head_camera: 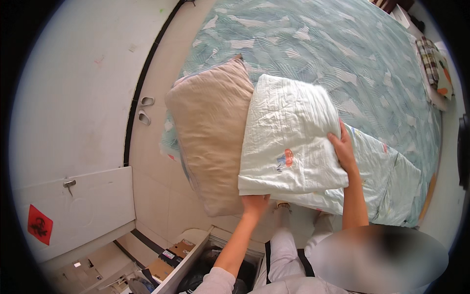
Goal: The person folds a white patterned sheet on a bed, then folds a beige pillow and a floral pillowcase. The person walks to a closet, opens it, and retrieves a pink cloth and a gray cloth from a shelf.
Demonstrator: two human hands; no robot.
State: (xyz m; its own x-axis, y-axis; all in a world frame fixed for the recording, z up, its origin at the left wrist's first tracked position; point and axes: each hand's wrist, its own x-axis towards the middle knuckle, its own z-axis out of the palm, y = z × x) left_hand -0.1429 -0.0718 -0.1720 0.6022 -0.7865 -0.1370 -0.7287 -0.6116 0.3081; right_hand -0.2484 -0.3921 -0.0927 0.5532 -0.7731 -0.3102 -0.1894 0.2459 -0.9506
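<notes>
A pale green quilt point(290, 132), folded into a thick block with a small red and blue print, is between my two hands at the bed's near edge. My left hand point(256, 205) grips its near edge from below, the fingers hidden under the fabric. On the quilt's right side, my right hand point(343, 150) holds the edge with the thumb on top. To the left, a beige pillow point(213, 136) touches the folded quilt and sticks out past the bed. Another pale green printed cloth point(385, 176) lies flat to the right, partly under the quilt.
The bed point(312, 36) has a green leaf-patterned sheet. Slippers point(145, 110) rest on the tiled floor by the wall. At left is a white door point(91, 209) with a red paper sign point(39, 225). Below stand an open drawer point(194, 261) holding dark bags and several cardboard boxes point(165, 268).
</notes>
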